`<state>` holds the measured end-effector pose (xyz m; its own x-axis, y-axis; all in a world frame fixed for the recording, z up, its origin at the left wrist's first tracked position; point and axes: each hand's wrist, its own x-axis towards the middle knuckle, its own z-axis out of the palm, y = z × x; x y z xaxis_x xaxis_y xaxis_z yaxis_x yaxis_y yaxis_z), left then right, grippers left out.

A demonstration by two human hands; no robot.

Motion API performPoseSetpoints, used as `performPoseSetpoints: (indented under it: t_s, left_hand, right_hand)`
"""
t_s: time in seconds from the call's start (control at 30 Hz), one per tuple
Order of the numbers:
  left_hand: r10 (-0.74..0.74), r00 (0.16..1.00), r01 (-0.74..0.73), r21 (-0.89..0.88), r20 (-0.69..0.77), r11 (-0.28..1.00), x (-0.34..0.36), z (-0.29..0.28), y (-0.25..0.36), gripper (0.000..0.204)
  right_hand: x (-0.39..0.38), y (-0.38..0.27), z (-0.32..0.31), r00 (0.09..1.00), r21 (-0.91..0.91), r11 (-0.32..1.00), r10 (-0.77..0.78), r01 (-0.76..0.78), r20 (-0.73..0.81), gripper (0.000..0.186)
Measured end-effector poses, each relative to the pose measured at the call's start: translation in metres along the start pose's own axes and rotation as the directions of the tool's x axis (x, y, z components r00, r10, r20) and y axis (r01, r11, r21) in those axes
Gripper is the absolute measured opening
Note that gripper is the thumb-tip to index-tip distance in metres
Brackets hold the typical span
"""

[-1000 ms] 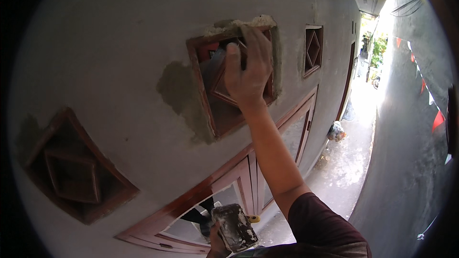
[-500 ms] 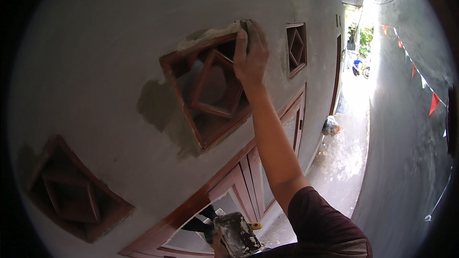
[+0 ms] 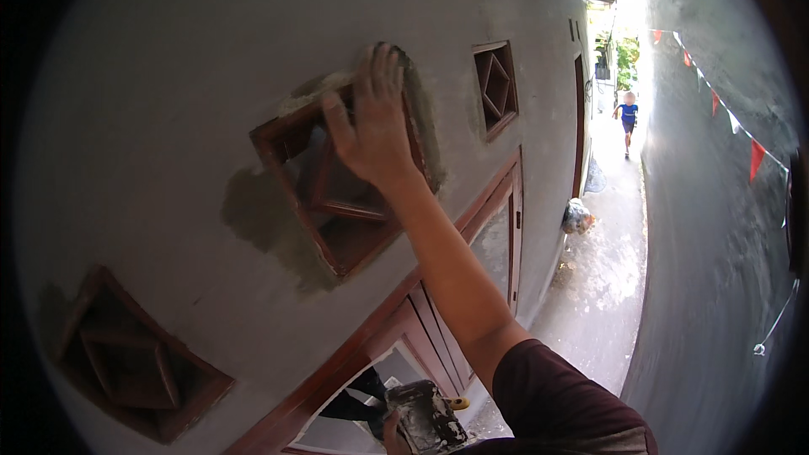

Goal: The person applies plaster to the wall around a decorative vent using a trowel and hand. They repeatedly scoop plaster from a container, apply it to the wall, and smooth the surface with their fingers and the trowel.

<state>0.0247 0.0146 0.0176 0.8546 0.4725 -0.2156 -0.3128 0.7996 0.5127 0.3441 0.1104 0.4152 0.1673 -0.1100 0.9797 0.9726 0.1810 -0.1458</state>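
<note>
My right hand [image 3: 371, 125] reaches up to a square brown vent frame [image 3: 291, 190] with a diamond-shaped inner frame. Its fingers are stretched out and lie flat on the grey wall [image 3: 190, 93] at the upper edge of the frame, with the thumb apart over the opening. Pale filler [image 3: 313, 96] edges the frame's top, and darker damp-looking patches surround its sides. Low in the picture, my left hand [image 3: 394, 436] grips the side of a dark, plaster-smeared tray [image 3: 428, 414]. A yellow handle [image 3: 458, 403] sticks out past the tray; the rest of that tool is hidden.
Similar vents sit at lower left [image 3: 139, 362] and farther right [image 3: 495, 88]. Beneath is a brown door frame [image 3: 375, 320] with glass. Along the alley are a plastic bag [image 3: 577, 216], a string of pennants [image 3: 756, 158] on the opposite wall, and a person in blue [image 3: 628, 118].
My right hand has shifted from the frame's upper right corner leftward along its top edge, fingers straighter. The person in blue has come nearer down the alley. My left hand still holds the tray.
</note>
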Motion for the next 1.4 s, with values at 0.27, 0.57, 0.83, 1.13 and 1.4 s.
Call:
performPoseSetpoints:
  t_s: [0.27,0.57,0.83,1.13,1.4]
  left_hand:
    - [0.017,1.000,-0.016,0.035,-0.008,0.999,0.004,0.004,-0.008,0.071]
    - [0.058,0.998,-0.057,0.048,-0.032,0.997,0.007,-0.007,-0.008,0.073]
    - [0.075,0.996,-0.071,0.075,-0.049,0.995,0.011,-0.024,-0.004,0.076]
    - [-0.038,0.999,0.039,0.170,-0.006,0.985,0.021,-0.025,-0.021,0.080]
    - [-0.038,0.999,0.041,0.140,-0.024,0.989,0.018,-0.012,-0.018,0.087]
  right_hand:
    - [-0.001,0.010,-0.059,0.994,0.333,0.940,0.038,-0.071,0.105,0.087]
    - [-0.004,0.034,-0.024,0.984,0.038,0.983,0.181,-0.181,-0.001,0.096]
    - [0.014,0.031,-0.005,0.984,-0.117,0.977,0.170,-0.175,-0.058,0.106]
    - [0.000,-0.009,-0.023,0.997,0.185,0.982,-0.042,0.029,0.067,0.105]
    - [0.009,0.029,-0.017,0.989,0.021,0.993,0.116,-0.114,-0.090,0.103]
